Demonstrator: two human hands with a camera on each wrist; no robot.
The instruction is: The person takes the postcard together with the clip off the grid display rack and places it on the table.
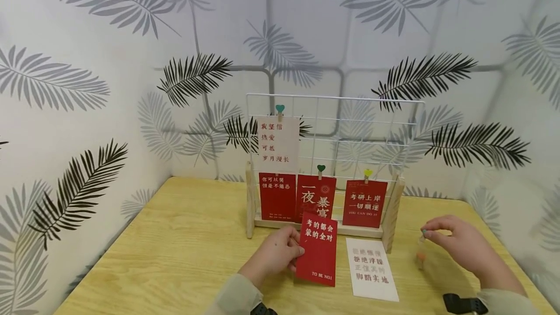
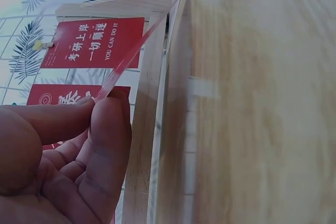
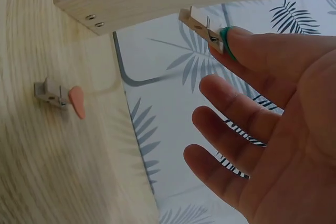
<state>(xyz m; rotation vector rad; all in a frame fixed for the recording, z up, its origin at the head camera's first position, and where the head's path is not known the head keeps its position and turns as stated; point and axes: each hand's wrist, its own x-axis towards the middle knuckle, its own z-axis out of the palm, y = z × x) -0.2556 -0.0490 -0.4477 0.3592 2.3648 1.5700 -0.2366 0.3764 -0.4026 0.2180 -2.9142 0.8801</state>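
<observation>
Wire rack with wooden feet (image 1: 393, 213), right of centre in the head view, bearing four cards: one hung white card (image 1: 278, 145) at its upper left, three red cards (image 1: 365, 205) in a row below. Cards, six in all: those four; one held red card (image 1: 317, 256), lower centre, overlapping the middle one of the row; one loose white card (image 1: 372, 269), flat on the table (image 1: 192, 237), lower right. Clips, five plainly seen: three rack clips (image 1: 321, 169), topped teal, dark green and yellow; one green-topped clip (image 3: 207, 32); one orange-topped clip (image 3: 52, 95) on the table. Left hand (image 1: 280, 252): thumb and finger pinched on the held card's left edge. Right hand (image 1: 459, 242): thumb and forefinger pinching the green-topped clip, other fingers apart. Right wrist view only: two screws (image 3: 100, 24) in a foot. Left wrist view: held card nearly edge-on; its lettering legible in the head view alone
</observation>
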